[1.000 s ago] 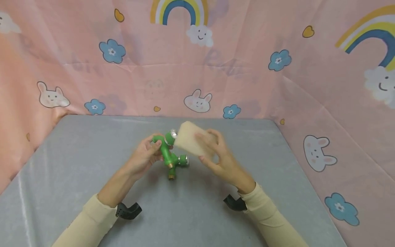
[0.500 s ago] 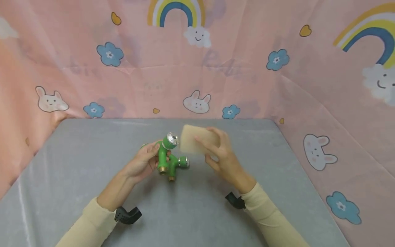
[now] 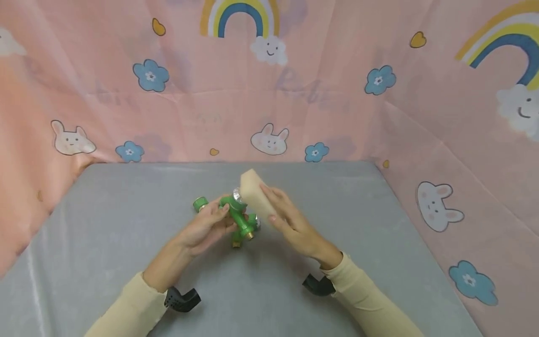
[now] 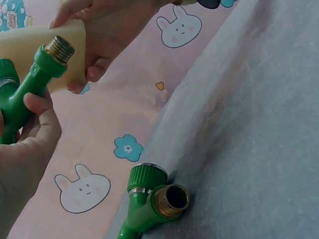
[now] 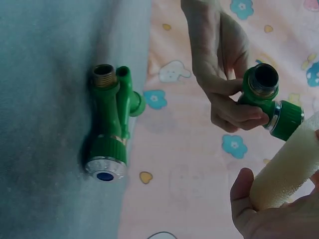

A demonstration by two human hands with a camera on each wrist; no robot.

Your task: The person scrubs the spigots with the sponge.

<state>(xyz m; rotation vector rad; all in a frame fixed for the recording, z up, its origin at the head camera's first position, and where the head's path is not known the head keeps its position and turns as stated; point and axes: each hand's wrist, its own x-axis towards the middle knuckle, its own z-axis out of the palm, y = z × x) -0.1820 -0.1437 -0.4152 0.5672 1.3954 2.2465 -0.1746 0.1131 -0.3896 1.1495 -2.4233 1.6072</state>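
My left hand (image 3: 204, 227) grips a green tap (image 3: 237, 217) with a brass threaded end and a silver-capped knob, above the table. In my right hand (image 3: 296, 227) is a cream sponge (image 3: 254, 194), pinched between thumb and fingers. The sponge's left side is right at the tap's silver cap. The right wrist view shows the sponge (image 5: 284, 172) overlapping the green knob (image 5: 287, 119). Below the hands, a second green tap (image 5: 107, 119) lies on the table, with another green tap (image 5: 128, 99) beyond it; in the head view that one's green knob (image 3: 200, 203) shows past my left hand.
A grey cloth covers the table (image 3: 126, 201). Pink fabric (image 3: 332, 107) printed with rabbits, flowers and rainbows hangs behind and along the sides. Black curved pieces (image 3: 183, 299) stick out at both wrists, near the cream sleeves (image 3: 126, 309).
The held tap has turned, its threaded end swinging left and then right. The sponge came slightly away from the cap, then returned, now edge-on. Another tap's knob has come into view behind the left hand.
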